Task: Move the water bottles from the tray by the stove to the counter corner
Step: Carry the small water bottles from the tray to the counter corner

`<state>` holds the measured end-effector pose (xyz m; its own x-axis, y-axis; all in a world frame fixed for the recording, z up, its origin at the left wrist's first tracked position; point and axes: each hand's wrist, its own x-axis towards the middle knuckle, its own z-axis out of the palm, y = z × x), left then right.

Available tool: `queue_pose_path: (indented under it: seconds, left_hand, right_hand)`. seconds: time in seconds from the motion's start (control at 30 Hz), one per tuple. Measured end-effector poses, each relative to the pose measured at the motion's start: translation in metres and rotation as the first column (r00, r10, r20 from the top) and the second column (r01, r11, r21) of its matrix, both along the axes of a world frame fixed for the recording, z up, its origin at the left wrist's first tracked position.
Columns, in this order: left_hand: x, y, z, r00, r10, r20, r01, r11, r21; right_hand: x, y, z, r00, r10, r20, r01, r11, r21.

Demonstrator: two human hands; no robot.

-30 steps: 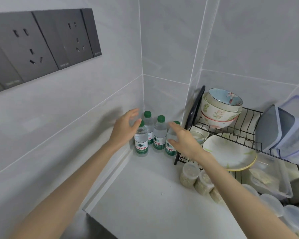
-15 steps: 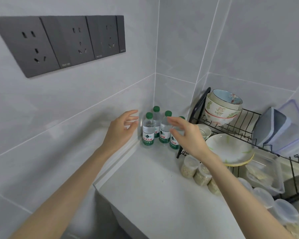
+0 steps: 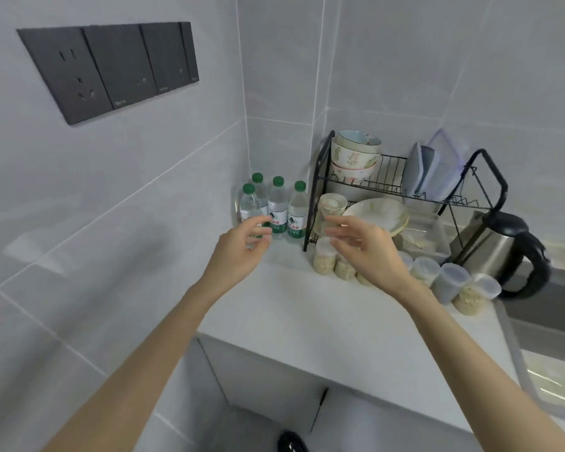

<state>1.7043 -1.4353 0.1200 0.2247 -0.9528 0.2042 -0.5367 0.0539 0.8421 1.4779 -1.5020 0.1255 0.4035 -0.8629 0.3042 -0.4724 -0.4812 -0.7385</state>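
Distance has grown: left hand and right hand now hover back from the four water bottles, relaxed, holding nothing. The bottles stand upright in the white bench's tiled corner, beside the dish rack.

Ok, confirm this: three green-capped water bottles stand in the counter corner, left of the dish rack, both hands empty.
Not three: the head view shows four green-capped water bottles in the counter corner, left of the dish rack, with the left hand and right hand empty.

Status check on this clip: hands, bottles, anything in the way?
Left hand and right hand open, empty. Four water bottles upright in counter corner. Dish rack close beside them.
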Motion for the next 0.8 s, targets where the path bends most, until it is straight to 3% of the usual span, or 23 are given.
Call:
queue_pose_path:
  seconds: [0.17,0.37,0.6,0.8]
  left_hand:
    - [-0.059,0.011,0.006,0.978,-0.206,-0.024,0.205,0.978,-0.024]
    - [-0.154,0.009,0.013,0.879,-0.477,-0.016,0.476,0.878,-0.039]
    - [-0.297,0.032,0.025,0.681,-0.732,-0.005,0.731,0.681,-0.044]
    - [-0.438,0.093,0.038,0.467,-0.884,0.012,0.884,0.467,-0.021]
  right_hand:
    - [-0.062,0.051,0.007,0.988,-0.154,-0.021,0.155,0.988,0.026]
    - [-0.157,0.113,0.017,0.916,-0.401,-0.016,0.402,0.916,0.014]
    - [-0.276,0.206,0.025,0.760,-0.650,0.000,0.650,0.759,0.027]
    - [-0.379,0.321,0.032,0.550,-0.835,-0.027,0.835,0.549,0.028]
